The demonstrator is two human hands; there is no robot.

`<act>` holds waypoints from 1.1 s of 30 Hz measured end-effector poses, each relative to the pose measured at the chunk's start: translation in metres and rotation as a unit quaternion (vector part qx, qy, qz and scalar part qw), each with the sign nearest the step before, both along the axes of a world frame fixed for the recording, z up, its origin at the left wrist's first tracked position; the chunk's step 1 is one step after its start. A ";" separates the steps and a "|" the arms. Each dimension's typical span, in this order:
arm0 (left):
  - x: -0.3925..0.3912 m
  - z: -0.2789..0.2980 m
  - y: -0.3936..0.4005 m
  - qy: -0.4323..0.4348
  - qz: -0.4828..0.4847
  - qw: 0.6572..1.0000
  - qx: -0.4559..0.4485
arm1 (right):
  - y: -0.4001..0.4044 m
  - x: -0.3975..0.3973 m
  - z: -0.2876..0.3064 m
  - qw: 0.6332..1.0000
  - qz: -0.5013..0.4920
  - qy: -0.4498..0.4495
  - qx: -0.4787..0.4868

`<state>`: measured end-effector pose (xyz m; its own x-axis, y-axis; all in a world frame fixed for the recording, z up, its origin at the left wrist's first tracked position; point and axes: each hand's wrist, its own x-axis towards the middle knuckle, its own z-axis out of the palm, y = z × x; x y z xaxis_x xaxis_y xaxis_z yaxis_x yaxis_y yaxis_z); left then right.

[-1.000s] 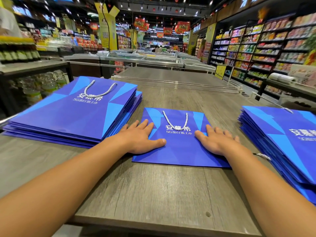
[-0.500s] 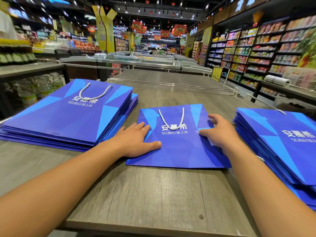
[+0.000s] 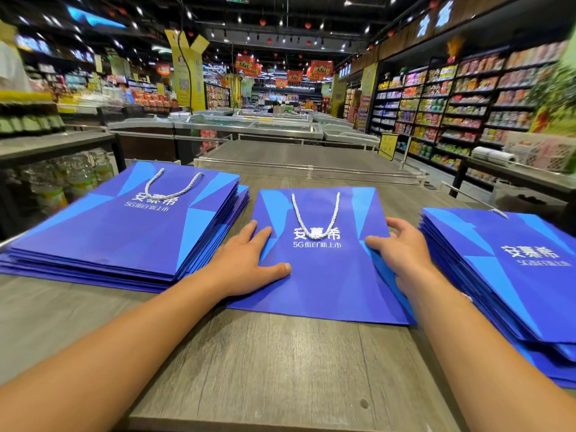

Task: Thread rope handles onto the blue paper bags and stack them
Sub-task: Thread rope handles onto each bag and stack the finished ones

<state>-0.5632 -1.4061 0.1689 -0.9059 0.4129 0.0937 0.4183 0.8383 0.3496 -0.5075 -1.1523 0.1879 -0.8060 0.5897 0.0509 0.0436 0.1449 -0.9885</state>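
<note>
Head view showed a threaded blue bag (image 3: 324, 275) flat on the tabletop (image 3: 265, 369), pressed by the flat left hand (image 3: 246, 263) and gripped at its edge by the right hand (image 3: 402, 247), between a finished stack (image 3: 124, 226) and a seemingly unthreaded pile (image 3: 511, 275) (work judged partway).

Paper, rope and wood grain

We see a smooth, faintly sheened blue paper bag (image 3: 324, 275), twisted white rope handle (image 3: 314, 216) (slightly shiny), and matt grey wood-grain tabletop (image 3: 280, 369).

Your two forearms come into view bare from the bottom corners, with nothing covering them up to the frame edge. Your left hand (image 3: 246, 266) and right hand (image 3: 402, 251) are bare too, with short trimmed nails.
</note>
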 end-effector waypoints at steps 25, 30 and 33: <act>-0.010 0.066 -0.078 0.162 0.091 0.928 0.323 | -0.077 0.004 0.033 0.987 0.037 0.133 0.083; -0.019 0.076 -0.149 0.161 0.168 0.939 0.252 | -0.146 -0.021 0.040 0.980 0.077 0.105 0.151; -0.025 0.072 -0.188 0.157 0.203 0.951 0.173 | -0.188 -0.036 0.036 0.976 0.105 0.082 0.174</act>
